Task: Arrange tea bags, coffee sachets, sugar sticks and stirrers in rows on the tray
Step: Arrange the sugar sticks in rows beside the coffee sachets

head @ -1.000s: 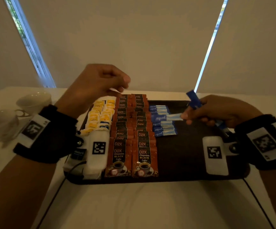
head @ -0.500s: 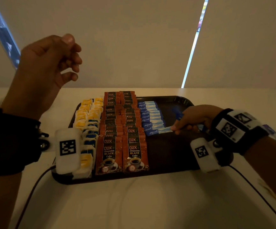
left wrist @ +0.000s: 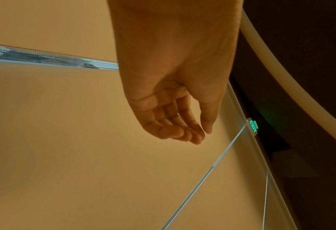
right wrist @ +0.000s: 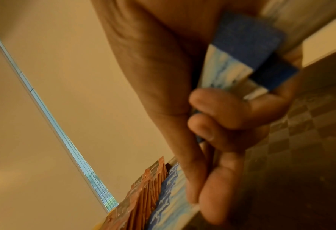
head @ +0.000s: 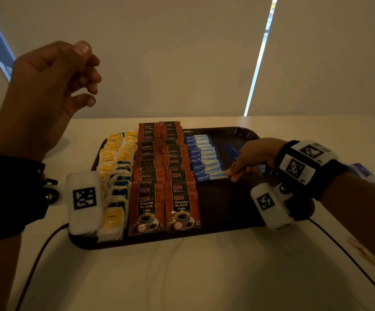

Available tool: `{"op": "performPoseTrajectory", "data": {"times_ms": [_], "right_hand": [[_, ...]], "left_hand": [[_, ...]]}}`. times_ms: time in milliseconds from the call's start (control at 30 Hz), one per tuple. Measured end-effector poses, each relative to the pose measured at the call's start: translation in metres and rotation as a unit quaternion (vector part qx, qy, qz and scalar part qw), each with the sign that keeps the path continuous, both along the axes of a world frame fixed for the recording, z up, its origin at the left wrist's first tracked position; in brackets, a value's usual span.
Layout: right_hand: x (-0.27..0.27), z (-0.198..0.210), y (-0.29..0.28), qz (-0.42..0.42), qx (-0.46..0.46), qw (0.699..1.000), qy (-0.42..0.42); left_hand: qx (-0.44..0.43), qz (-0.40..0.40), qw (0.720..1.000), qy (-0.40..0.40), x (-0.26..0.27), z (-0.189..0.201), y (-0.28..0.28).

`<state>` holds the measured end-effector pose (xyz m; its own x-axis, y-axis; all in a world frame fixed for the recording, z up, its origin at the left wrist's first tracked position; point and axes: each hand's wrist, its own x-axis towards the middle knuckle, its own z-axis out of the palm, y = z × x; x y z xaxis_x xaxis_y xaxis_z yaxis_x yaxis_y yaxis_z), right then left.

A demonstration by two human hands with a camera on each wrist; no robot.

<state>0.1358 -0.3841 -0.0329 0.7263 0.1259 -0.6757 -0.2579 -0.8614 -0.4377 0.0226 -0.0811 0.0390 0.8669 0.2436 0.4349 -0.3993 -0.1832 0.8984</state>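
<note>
Grip: right hand is holding a small bundle of spare sugar sticks curled in its palm, while its thumb and fingertips are pinching the pale end of the nearest sugar stick lying on the tray.

Left hand: left hand is hovering raised, well above and to the left of the tray, fingers loosely curled and holding nothing; the left wrist view is showing an empty palm.

Tea bags: tea bags are lying in two rows along the tray's left side.

Coffee sachets: coffee sachets are overlapping in two rows just right of the tea bags.

Sugar row: sugar row is running away from the person just beside the coffee sachets, each stick lying crosswise with its dark blue end towards the coffee.

Key relation: the pinched stick is lying directly left of the right hand's fingertips, its long axis running left to right, at the near end of the sugar row; the right hand is touching it, the left hand is well apart.

Tray: tray is showing bare dark surface nearer the person and to the right of the sugar row.

Stirrers: none are showing on the tray; I cannot tell where they are.

Judgement: sugar placement is looking under way, with the held bundle probably going next, each stick nearer the person.
</note>
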Motion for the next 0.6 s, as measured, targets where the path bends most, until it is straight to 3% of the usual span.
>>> {"op": "performPoseTrajectory", "data": {"times_ms": [467,600], "right_hand": [[0.004,0.0,0.004,0.011,-0.009,1.0,-0.019],[-0.005,0.013,0.004,0.024,0.003,0.996,-0.083]], "left_hand": [[0.025,0.0,1.0,-0.019,-0.005,-0.001,-0.008],[0.042,0.008,0.998,-0.038,-0.01,-0.002,-0.015]]}}
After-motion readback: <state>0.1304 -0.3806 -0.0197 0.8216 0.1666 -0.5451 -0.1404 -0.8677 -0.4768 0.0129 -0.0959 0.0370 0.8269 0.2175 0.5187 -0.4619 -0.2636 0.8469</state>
